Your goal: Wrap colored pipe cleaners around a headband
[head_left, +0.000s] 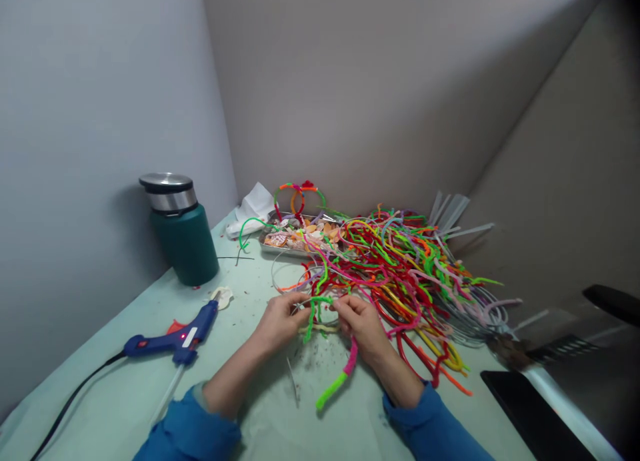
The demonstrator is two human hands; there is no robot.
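Over the table, my left hand point(280, 321) pinches a green pipe cleaner point(320, 300) near a thin wire, its fingers closed. My right hand point(363, 321) is closed too, thumb and forefinger at the other end of that pipe cleaner. Below my right palm hangs a curved band wrapped in pink and bright green point(345, 374); its upper part is hidden by the hand. A pale strip point(323, 328) runs between the two hands. How the green piece joins the band is too small to tell.
A big tangle of coloured pipe cleaners point(400, 268) spreads behind and right. Small pieces fill a metal tray point(283, 250) at the back. Left are a blue glue gun point(187, 338) with its cord and a green bottle point(183, 244). A black flat object point(525, 408) lies right.
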